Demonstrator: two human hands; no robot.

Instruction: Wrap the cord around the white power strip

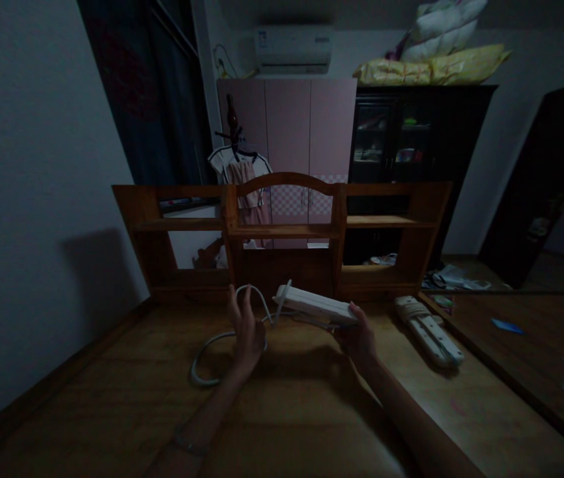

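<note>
My right hand [359, 338] grips the near end of a white power strip [314, 304] and holds it lifted above the wooden desk [282, 411]. The strip's white cable [212, 345] loops down onto the desk at the left. My left hand [246, 332] sits over that loop with fingers spread, touching the cable near its top bend. A second white power strip [428, 330], its cord wrapped around it, lies flat on the desk to the right.
A wooden shelf unit [284, 232] stands along the desk's far edge. A second desk [535, 358] with papers adjoins at the right. Behind are a pink wardrobe [286, 133], a dark cabinet [411, 146] and a wall at the left.
</note>
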